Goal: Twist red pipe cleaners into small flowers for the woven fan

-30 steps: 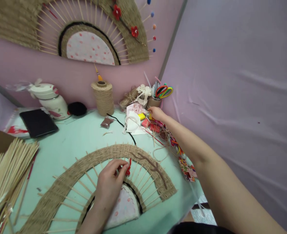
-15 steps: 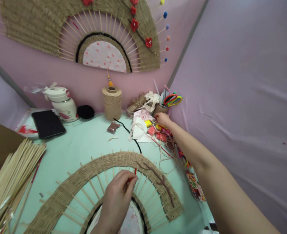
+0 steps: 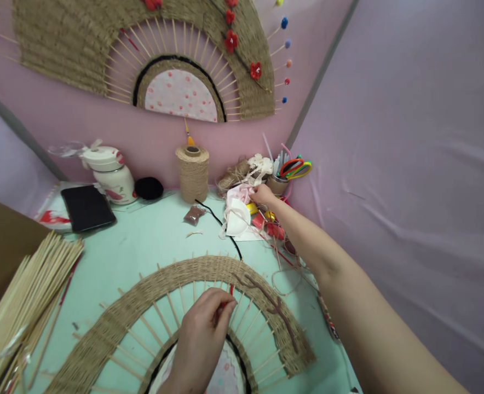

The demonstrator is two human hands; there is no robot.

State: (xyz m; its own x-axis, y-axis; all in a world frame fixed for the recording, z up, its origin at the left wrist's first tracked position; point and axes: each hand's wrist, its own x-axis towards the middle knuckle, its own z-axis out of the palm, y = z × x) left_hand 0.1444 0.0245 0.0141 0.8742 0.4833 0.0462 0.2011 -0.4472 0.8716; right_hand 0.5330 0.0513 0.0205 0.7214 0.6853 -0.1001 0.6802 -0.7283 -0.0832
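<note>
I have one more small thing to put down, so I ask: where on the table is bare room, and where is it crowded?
The widest free patch of the green table lies between the black flat device, the brown packet and the woven fan lying on it. It is crowded around the right hand: pink cloth, white piece, red packets.

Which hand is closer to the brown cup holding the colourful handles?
Right. The right hand is just in front of the cup, slightly to its left; the left hand is farther away, over the woven fan on the table.
</note>
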